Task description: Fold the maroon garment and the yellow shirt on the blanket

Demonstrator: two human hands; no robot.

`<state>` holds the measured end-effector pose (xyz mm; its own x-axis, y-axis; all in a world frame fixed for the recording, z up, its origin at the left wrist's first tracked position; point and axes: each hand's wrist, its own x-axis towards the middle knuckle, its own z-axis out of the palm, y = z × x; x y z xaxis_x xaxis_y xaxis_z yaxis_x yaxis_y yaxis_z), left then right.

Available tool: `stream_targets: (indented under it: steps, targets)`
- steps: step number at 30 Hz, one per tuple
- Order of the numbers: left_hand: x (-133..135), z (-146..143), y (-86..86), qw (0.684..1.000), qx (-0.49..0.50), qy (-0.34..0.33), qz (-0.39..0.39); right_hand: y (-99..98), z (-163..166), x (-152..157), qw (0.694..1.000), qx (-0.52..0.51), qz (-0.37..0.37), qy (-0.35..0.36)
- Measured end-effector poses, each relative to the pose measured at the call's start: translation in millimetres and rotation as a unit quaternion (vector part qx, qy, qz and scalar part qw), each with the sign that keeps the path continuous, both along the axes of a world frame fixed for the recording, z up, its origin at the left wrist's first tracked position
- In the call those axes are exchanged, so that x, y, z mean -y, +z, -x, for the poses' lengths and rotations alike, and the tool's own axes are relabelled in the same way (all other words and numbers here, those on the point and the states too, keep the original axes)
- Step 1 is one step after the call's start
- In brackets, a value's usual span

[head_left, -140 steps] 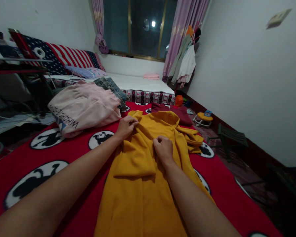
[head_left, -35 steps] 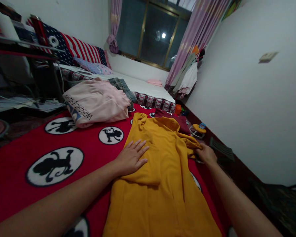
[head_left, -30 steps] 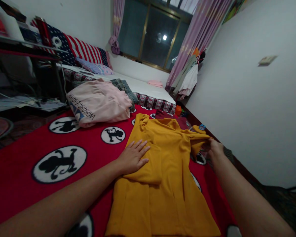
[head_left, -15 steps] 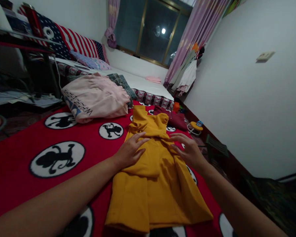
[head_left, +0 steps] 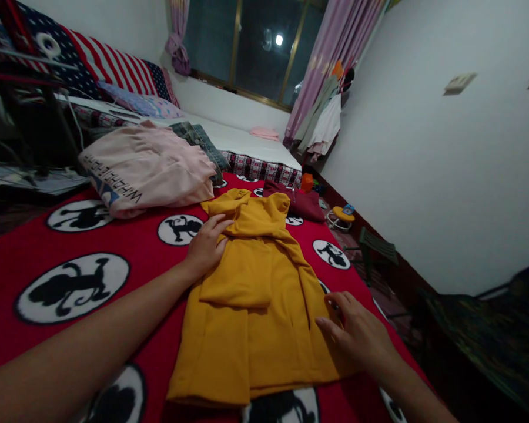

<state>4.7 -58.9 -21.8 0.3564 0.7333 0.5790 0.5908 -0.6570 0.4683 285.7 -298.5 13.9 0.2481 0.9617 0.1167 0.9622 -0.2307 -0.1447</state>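
A red blanket [head_left: 35, 252] with round black-and-white monkey prints fills the lower frame, in a white-walled room with a dark window [head_left: 247, 47] at top centre and soft pink clothes [head_left: 145, 167] upper left. On it at centre lies a matte yellow garment [head_left: 255, 305], both sleeves now folded in. The left hand [head_left: 205, 247] lies flat, fingers loose, near its collar; the right hand [head_left: 359, 338], fingers spread and released, has slid down to the lower right hem.

White walls [head_left: 445, 147], dark window [head_left: 242, 47], purple curtains [head_left: 330, 53]
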Motion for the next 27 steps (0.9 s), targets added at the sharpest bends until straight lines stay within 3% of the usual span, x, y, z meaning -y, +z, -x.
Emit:
stream_targets:
  steps: [6,9,13,16,19,22,25,27]
  targets:
    - [-26.5,2.9,6.6,0.993,-0.104,0.037,0.029,-7.1,-3.7,5.7,0.997,-0.045,0.032,-0.053]
    - [-42.5,-0.1,14.3,0.989,-0.149,0.016,0.015,-2.1,-4.6,7.9,0.995,-0.086,-0.017,-0.044]
    - [-63.2,-6.9,45.2,0.992,-0.126,0.006,-0.008,20.5,3.9,8.2,0.972,-0.222,-0.075,-0.018]
    - [-75.4,-8.3,78.3,0.996,-0.076,0.044,-0.013,36.1,23.6,5.5,0.95,-0.304,-0.072,0.015]
    - [-85.6,-2.0,98.0,0.997,-0.034,0.071,-0.026,35.5,53.4,2.6,0.939,-0.337,-0.043,0.053]
    - [-92.3,11.3,89.3,0.993,-0.013,0.118,-0.023,21.8,83.0,-0.3,0.913,-0.389,0.052,0.113]
    - [-92.2,25.3,56.4,0.988,-0.035,0.15,0.007,11.9,98.7,-9.3,0.877,-0.419,0.155,0.179]
    - [-88.3,31.2,30.8,0.987,-0.055,0.152,0.024,12.4,98.0,-22.5,0.877,-0.407,0.168,0.19]
